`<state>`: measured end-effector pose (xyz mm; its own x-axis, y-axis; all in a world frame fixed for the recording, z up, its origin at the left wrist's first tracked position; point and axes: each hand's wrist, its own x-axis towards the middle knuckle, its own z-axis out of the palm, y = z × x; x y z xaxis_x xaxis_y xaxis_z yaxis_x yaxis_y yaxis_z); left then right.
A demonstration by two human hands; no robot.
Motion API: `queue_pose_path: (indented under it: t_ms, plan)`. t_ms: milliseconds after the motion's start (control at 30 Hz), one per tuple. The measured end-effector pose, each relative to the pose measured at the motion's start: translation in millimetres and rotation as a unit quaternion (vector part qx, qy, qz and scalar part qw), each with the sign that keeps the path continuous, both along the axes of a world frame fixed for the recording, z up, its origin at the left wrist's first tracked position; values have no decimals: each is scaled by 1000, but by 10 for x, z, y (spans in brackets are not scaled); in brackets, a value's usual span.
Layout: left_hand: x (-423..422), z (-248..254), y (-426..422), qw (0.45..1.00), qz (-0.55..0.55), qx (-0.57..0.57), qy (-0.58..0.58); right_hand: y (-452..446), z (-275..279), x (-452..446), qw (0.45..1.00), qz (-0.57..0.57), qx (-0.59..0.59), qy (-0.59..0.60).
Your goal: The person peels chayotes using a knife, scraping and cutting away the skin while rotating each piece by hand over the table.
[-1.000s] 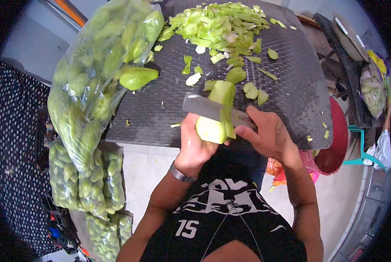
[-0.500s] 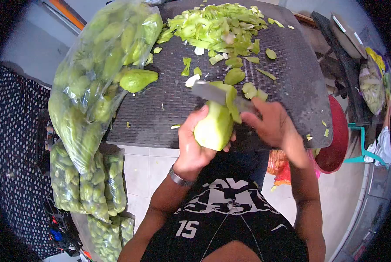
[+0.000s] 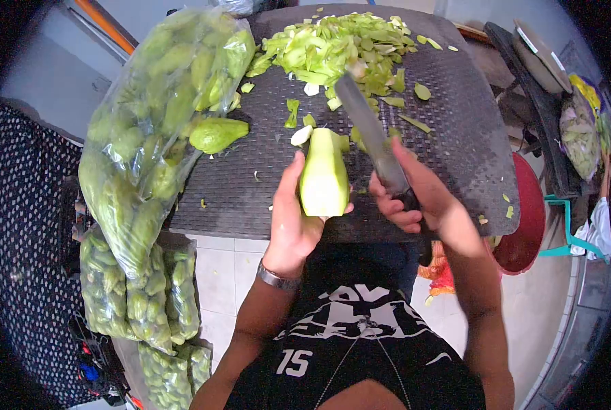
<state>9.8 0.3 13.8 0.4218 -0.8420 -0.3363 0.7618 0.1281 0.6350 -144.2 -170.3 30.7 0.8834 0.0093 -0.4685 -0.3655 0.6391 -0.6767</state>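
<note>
The left hand (image 3: 295,229), at the centre of the frame, is partly curled round a pale green, peeled, elongated vegetable (image 3: 326,174), its thumb along the left side and fingertips showing at the lower right. The right hand (image 3: 421,191), right of centre, is closed round the black handle of a long grey metal knife (image 3: 363,116), with the thumb extended up beside the blade; the blade stands apart from the vegetable.

The left forearm rises from the bottom of the frame, a silver metal wristband (image 3: 278,279) on it, and the hand is palm up over the near edge of a dark woven-patterned table (image 3: 230,184). The right forearm comes up from the lower right and the hand turns inward, so that the knife tilts to the upper left, its tip near a heap of light green peelings (image 3: 332,55) at top centre.

At the upper left, a big clear plastic bag (image 3: 169,89) is full of green pear-shaped vegetables; one whole green vegetable (image 3: 218,135) lies just right of it. Below, at lower left, smaller clear plastic bags (image 3: 145,294) hold more such vegetables. At right, beyond the table, is a dark red round basin (image 3: 524,212); its contents are mostly hidden. At far right, a clear plastic bundle (image 3: 582,140) contains something pale green, too small to identify.
</note>
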Motion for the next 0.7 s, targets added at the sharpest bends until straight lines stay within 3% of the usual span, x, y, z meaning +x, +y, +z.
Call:
queue_pose_path:
  t_ms: [100,133,167,200,233,333,700]
  plan:
    - [13,7,-11,1000,-17,4,13,189,44,3,990,-114,-70,-40]
    - [10,9,15,1000,-1,14,1,252,60,-3,947,-103,-300,-44]
    - [-4,9,36,1000,15,23,-10,317,108,-10,852,-87,-514,-45]
    - [-24,4,39,999,30,32,-22,378,184,-24,708,-68,-701,-45]
    - [-40,-74,16,997,74,8,-25,429,273,-57,696,18,-718,-16]
    - [6,-173,1,998,49,-45,6,569,246,-81,653,45,-754,-52]
    - [-52,-58,60,999,45,-8,12,516,161,-81,608,-2,-791,-71]
